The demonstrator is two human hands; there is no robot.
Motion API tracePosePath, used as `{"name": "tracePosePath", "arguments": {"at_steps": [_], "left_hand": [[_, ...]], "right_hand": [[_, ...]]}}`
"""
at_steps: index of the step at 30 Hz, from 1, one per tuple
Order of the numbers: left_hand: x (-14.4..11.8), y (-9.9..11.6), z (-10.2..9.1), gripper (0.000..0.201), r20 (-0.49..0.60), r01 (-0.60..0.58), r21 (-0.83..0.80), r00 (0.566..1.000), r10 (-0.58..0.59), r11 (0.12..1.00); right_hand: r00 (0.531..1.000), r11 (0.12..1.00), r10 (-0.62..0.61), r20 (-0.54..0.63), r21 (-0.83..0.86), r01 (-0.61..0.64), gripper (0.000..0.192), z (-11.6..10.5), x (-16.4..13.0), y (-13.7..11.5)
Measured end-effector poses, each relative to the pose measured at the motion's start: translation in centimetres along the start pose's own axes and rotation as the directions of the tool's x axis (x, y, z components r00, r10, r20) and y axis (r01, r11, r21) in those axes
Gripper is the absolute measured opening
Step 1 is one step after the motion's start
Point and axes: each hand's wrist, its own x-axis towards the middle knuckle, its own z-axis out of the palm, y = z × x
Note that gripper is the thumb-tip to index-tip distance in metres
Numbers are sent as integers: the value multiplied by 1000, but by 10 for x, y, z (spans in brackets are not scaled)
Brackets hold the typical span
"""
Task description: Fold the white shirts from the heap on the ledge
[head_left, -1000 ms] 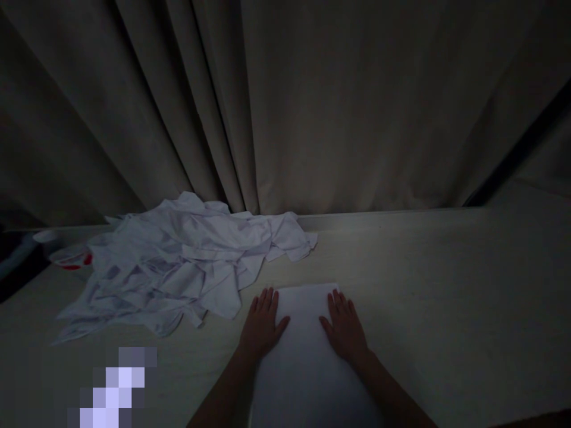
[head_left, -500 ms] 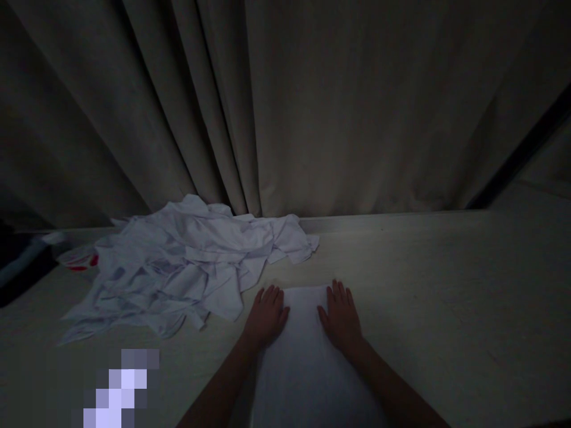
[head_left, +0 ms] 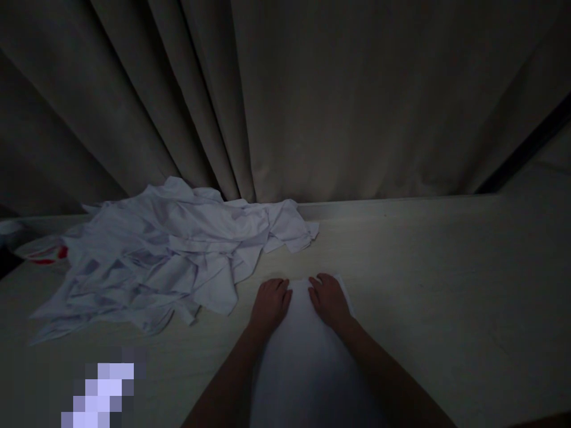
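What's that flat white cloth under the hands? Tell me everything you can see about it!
The flat white cloth looks like soft, thin fabric, smooth and unwrinkled, folded into a neat shape. It lies flat on the pale table, running from the bottom of the picture up to its far edge. The left hand and the right hand both rest palm-down on its far end, close together. It sits apart from the crumpled white pile on the left. The dim light hides finer detail.
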Motion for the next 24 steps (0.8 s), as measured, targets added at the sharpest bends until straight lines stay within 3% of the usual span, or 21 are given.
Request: {"name": "tracePosePath", "arguments": {"at_steps": [8,16,24], "left_hand": [[12,-9,-12,34,16,44,-51,999,-43,998],[25,-20,-9,17,83,98,-89,992,-91,991],[26,-13,-3,27,66,175,-20,983,-173,984]], "right_hand": [[992,1000,19,126,16,-21,32,-6,23,7],[996,996,-54,78,70,49,22,-4,35,12],[1000,1000,10,27,-8,-10,19,2,30,6]]}}
